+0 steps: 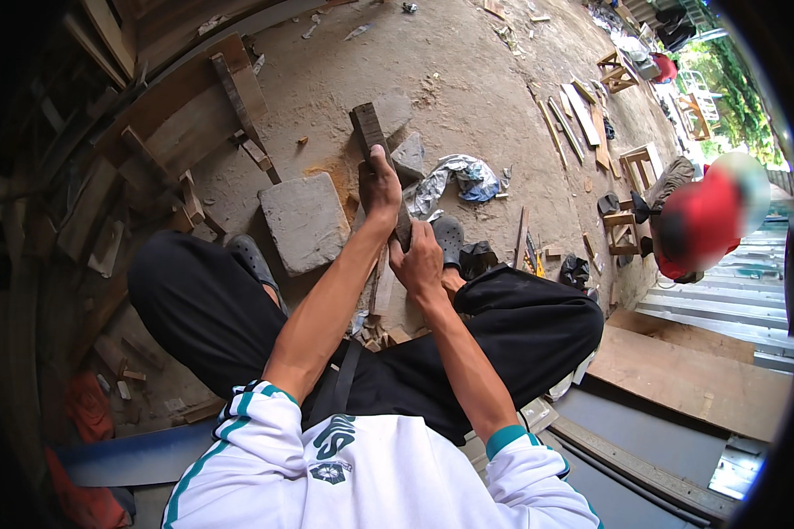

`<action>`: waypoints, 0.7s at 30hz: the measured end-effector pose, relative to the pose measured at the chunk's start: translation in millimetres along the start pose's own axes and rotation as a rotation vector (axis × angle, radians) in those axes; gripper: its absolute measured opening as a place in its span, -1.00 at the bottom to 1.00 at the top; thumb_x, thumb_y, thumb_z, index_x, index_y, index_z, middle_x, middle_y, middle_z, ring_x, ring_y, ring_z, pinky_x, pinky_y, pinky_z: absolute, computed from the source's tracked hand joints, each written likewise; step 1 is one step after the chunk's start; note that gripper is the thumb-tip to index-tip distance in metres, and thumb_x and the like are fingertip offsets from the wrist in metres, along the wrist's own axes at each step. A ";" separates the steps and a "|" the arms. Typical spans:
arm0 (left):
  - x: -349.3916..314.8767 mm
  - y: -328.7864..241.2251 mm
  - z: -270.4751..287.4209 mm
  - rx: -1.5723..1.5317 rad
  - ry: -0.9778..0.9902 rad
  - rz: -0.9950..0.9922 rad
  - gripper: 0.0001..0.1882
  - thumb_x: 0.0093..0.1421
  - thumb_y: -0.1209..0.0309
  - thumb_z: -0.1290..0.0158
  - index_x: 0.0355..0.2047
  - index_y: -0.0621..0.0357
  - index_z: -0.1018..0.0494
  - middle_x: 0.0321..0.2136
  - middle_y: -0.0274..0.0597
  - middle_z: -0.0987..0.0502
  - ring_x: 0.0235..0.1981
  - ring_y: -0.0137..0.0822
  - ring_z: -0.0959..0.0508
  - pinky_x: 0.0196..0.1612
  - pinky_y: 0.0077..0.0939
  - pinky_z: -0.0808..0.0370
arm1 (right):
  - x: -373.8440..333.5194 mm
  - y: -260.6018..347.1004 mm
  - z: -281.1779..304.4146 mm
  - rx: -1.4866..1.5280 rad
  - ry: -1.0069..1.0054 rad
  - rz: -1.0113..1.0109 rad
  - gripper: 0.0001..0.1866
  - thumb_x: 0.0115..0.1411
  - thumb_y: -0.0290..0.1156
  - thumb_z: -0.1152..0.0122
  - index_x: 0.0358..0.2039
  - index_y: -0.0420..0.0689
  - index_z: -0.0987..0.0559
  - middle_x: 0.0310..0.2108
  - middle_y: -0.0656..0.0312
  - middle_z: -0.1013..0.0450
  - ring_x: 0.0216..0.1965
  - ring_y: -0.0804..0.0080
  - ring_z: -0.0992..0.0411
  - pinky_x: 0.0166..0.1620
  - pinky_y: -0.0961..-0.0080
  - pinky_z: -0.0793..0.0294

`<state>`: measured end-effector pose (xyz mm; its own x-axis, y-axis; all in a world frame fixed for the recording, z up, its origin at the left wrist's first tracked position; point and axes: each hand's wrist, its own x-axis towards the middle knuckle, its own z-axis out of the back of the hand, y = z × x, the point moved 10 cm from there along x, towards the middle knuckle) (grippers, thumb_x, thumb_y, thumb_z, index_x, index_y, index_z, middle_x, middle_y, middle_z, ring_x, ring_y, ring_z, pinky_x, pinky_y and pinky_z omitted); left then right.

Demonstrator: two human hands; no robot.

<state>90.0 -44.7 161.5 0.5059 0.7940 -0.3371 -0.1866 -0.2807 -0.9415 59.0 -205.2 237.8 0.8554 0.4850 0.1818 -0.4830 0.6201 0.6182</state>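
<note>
A dark brown length of wood [368, 129] is held out in front of me, slanting from its far end down toward my knees. My left hand [380, 187] is wrapped round its middle, with the thumb lying along the top. Lower down, my right hand [420, 259] grips the near end, its fingers closed. Just left of the wood, a rough grey concrete block [304, 222] sits on the ground between my feet. A smaller grey stone piece [408, 157] lies right beside the wood's far half.
A crumpled silver and blue plastic bag [468, 179] lies to the right. Wooden boards [198, 119] lean at the left. Long planks [582, 119] lie on the dirt floor farther right, near small wooden stools [622, 231]. A person in red [701, 216] bends there.
</note>
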 end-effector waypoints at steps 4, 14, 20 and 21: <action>-0.4 -3.8 -1.8 -0.010 0.022 -0.008 -0.33 0.26 -0.24 0.34 -0.63 0.11 -0.23 -0.76 -0.29 -0.26 -0.74 -0.36 -0.35 -0.63 -0.43 -0.32 | -1.3 2.4 0.3 0.010 0.002 0.013 -0.62 0.01 -0.47 -0.22 -0.13 -0.25 -0.42 -0.24 -0.09 -0.41 -0.24 -0.15 -0.44 -0.23 0.13 -0.47; -19.6 -21.4 -11.1 -0.214 0.067 -0.075 -0.44 0.20 -0.16 0.07 -0.59 0.11 -0.30 -0.74 -0.37 -0.30 -0.75 -0.45 -0.36 -0.63 -0.48 -0.35 | -4.8 0.3 8.2 -0.015 -0.066 0.005 -0.57 0.04 -0.48 -0.23 -0.05 -0.26 -0.40 -0.22 -0.08 -0.39 -0.24 -0.14 -0.44 -0.24 0.13 -0.48; -8.8 -18.3 -17.8 -0.081 0.220 -0.124 -0.75 0.05 0.34 -0.12 -0.41 0.24 -0.34 -0.59 -0.30 -0.40 -0.56 -0.34 -0.46 -0.43 -0.40 -0.44 | -5.3 11.3 10.3 -0.092 -0.055 0.006 -0.54 0.07 -0.38 -0.31 -0.05 -0.24 -0.40 -0.21 -0.04 -0.39 -0.27 -0.10 -0.46 -0.27 0.14 -0.49; -15.7 -26.6 -21.5 -0.149 0.289 -0.080 -0.81 0.05 0.39 -0.09 -0.42 0.23 -0.34 -0.60 -0.30 -0.40 -0.58 -0.36 -0.46 -0.45 -0.42 -0.44 | -5.4 10.3 12.9 -0.105 -0.046 0.001 -0.54 0.07 -0.35 -0.32 -0.06 -0.23 -0.40 -0.22 -0.02 -0.39 -0.28 -0.08 -0.47 -0.29 0.14 -0.50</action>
<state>105.1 -61.4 191.7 0.7357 0.6372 -0.2295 -0.0219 -0.3163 -0.9484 51.9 -209.4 253.1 0.8617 0.4578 0.2189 -0.4984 0.6824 0.5347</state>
